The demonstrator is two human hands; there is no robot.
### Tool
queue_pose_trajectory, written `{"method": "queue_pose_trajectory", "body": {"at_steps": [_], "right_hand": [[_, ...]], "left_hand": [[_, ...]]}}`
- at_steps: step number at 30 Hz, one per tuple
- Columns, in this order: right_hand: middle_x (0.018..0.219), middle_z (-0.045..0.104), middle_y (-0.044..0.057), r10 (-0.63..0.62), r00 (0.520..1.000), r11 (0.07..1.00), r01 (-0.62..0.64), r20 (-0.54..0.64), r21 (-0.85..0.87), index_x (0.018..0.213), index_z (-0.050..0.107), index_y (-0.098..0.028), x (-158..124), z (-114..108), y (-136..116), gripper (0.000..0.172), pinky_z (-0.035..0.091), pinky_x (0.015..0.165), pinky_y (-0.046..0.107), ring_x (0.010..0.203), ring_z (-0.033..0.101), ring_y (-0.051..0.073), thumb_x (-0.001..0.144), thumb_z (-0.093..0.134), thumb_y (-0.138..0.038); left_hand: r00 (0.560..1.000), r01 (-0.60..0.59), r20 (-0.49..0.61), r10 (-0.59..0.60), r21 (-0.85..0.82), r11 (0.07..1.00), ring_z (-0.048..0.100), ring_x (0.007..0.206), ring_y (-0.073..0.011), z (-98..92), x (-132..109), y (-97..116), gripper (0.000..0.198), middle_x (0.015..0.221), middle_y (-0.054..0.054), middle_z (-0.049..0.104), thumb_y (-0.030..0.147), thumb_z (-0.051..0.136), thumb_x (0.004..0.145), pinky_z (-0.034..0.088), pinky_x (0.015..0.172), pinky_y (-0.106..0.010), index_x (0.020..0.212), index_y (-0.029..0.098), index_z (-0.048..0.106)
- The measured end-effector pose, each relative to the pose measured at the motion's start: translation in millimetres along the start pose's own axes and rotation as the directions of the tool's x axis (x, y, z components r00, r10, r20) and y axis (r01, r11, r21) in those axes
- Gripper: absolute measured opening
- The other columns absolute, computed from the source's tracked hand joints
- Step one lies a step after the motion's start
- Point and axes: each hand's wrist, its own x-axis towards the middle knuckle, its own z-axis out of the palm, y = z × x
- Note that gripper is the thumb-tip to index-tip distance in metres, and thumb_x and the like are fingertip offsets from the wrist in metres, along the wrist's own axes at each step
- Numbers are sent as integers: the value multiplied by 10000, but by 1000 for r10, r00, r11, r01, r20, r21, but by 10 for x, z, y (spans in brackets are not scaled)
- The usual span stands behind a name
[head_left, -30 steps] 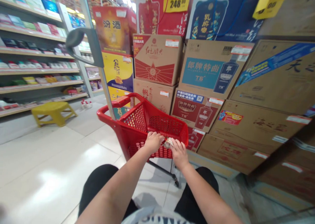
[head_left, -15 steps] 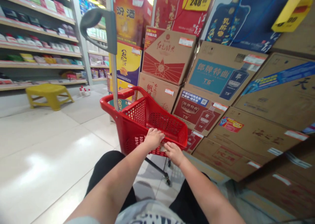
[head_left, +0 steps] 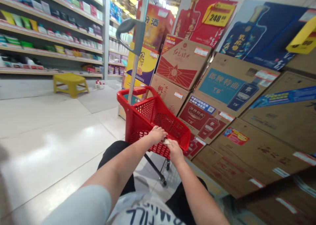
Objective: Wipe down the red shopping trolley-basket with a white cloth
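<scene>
A red plastic shopping basket on wheels [head_left: 148, 110] stands just ahead of me, with a mesh-patterned wall and a thin metal pole with a grey curved handle [head_left: 137, 34] rising from its far end. My left hand [head_left: 157, 135] lies curled over the basket's near rim. My right hand [head_left: 175, 151] is close beside it, with its fingers on a small crumpled white item [head_left: 166, 141]. The hands hide most of that item, so its kind cannot be made out.
Stacked cardboard liquor cartons [head_left: 234, 90] rise close on the right, with a yellow price tag [head_left: 218, 15] above. Goods shelves [head_left: 46, 43] run along the left. A yellow plastic stool [head_left: 71, 84] and small white bottles [head_left: 98, 84] stand on the pale tile floor [head_left: 56, 136].
The view has rolled and swung, so the shelves sit more level and the stool looks farther away. The basket has shifted right in the picture, and both hands stay at its near rim.
</scene>
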Motion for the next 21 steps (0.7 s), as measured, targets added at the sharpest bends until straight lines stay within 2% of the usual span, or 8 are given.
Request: {"method": "queue_pose_trajectory", "body": {"at_steps": [2,4,8,13,18,21], "right_hand": [[1236,545,114,63,998,998,-62,-17,10,1071,643,-155,31,-9,-61,311,491,863,321,1055,479,217,848,452,-52],[1237,531,110,91,995,996,-90,-32,25,1048,649,-164,74,-32,-116,322,492,855,317,1036,473,213,848,426,-45],[1254,498,135,114,991,993,-111,-68,45,1132,615,-139,220,-131,-163,350,454,922,347,1069,440,224,876,389,-61],[1141,584,61,10,1000,999,-10,-3,46,1051,646,-213,272,-231,-213,264,482,804,265,944,485,185,895,460,-111],[1207,559,110,-16,999,1000,16,32,-13,1112,622,-165,178,-233,-222,272,460,858,321,968,486,205,914,440,-122],[1137,595,96,-62,996,997,65,71,-37,975,668,-173,133,-180,-220,188,470,814,304,928,502,202,894,502,-137]], "left_hand": [[998,38,-55,-36,30,999,478,1042,-214,-26,-34,-32,245,1027,-46,629,328,446,903,301,906,-370,1070,247,606],[989,97,-118,-89,65,993,441,1104,-239,-39,-85,-57,291,1062,-77,612,330,386,928,258,977,-409,1085,207,596],[976,155,-173,-132,122,980,473,1016,-227,-22,-186,-80,287,930,-65,617,298,361,933,207,1033,-420,926,195,628],[976,149,-181,-122,150,977,491,927,-208,-10,-229,-100,287,861,-44,605,284,360,928,248,995,-410,825,201,614],[978,137,-179,-111,144,980,492,920,-201,-21,-240,-113,292,853,-40,598,293,356,931,232,1009,-410,822,204,612],[976,147,-184,-120,141,979,491,927,-200,-16,-243,-105,303,867,-41,600,299,344,935,224,1020,-409,839,204,615]]}}
